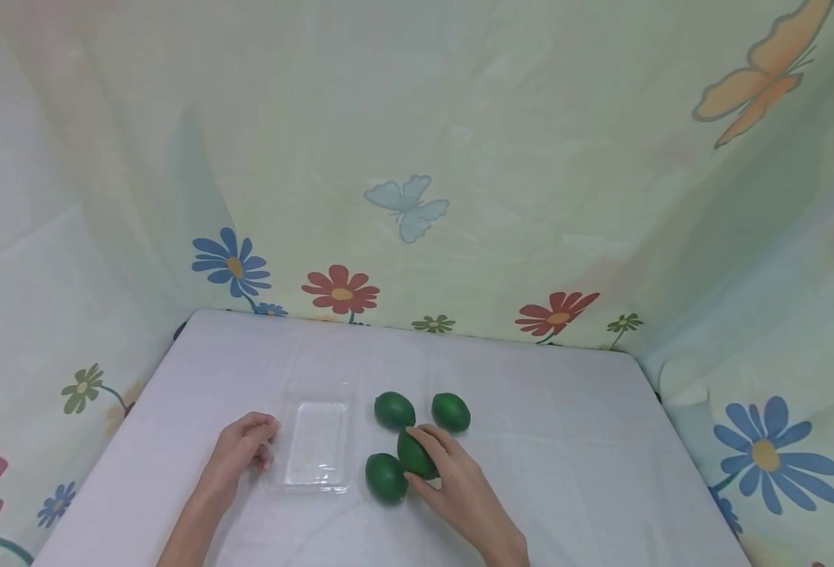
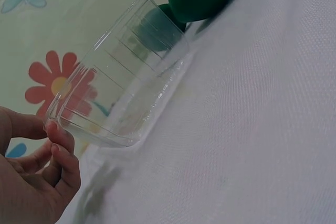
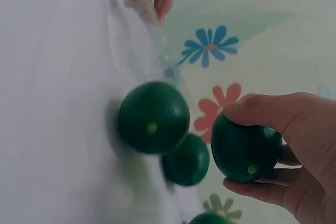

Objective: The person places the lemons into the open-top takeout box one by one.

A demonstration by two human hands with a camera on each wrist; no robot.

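My left hand pinches the left rim of a clear plastic container between thumb and fingers, as the left wrist view shows. The container stands on the table with nothing inside. To its right, my right hand grips a green lime with thumb on one side and fingers on the other. In the right wrist view this lime is raised off the cloth. Three more limes lie around it: one nearer the front, one behind and one back right.
A white cloth covers the table. Curtains printed with flowers and butterflies hang behind the table's back edge and along both sides.
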